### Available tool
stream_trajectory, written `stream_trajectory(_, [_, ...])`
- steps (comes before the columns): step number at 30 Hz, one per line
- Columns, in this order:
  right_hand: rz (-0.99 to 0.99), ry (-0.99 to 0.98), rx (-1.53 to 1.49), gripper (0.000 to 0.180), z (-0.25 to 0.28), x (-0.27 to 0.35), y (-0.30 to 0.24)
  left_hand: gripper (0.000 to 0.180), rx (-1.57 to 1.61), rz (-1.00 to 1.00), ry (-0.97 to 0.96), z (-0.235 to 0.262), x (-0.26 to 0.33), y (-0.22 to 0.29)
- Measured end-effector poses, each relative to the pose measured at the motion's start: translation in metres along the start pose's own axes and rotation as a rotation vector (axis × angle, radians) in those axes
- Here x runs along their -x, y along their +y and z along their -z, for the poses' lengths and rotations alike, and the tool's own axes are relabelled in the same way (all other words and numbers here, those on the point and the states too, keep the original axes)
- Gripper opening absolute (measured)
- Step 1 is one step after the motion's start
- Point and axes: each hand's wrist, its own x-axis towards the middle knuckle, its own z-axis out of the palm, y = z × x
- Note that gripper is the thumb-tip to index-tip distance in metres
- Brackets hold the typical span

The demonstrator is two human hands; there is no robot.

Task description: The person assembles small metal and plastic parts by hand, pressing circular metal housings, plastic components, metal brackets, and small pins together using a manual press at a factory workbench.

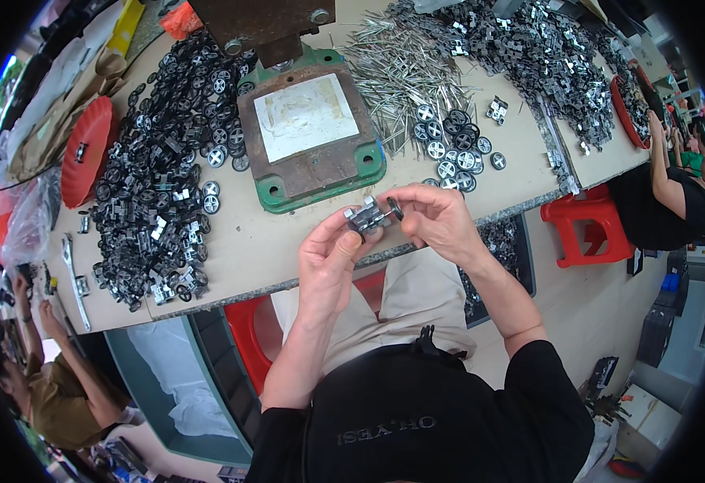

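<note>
Workbench (288, 249) carries a green-based press (312, 137). Just below the press, left hand (328, 253) pinches a small metal bracket (368, 216); right hand (441, 217) grips a black wheel (394, 209) at the bracket's end. Left of the press: wheel pile (159, 177). Right of it: pins (401, 72).

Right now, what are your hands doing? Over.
Left hand gripping small metal bracket. Right hand pinching black wheel against it. Nothing blocking. Over.
</note>
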Motion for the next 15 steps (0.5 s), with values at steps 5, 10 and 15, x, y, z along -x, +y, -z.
stream_trajectory(5, [0.002,0.031,-0.05,0.016,-0.007,-0.002,-0.003,0.037,-0.046,0.049,0.047,-0.008,-0.001,0.008])
stream_trajectory(10, [0.275,-0.172,0.52,0.022,0.004,-0.01,-0.035,0.034,-0.551,0.081,-0.119,-0.015,-0.011,0.036])
stream_trajectory(15, [0.234,-0.203,0.563,0.035,0.012,-0.033,-0.072,0.025,-0.733,-0.144,0.011,-0.017,-0.04,0.07])
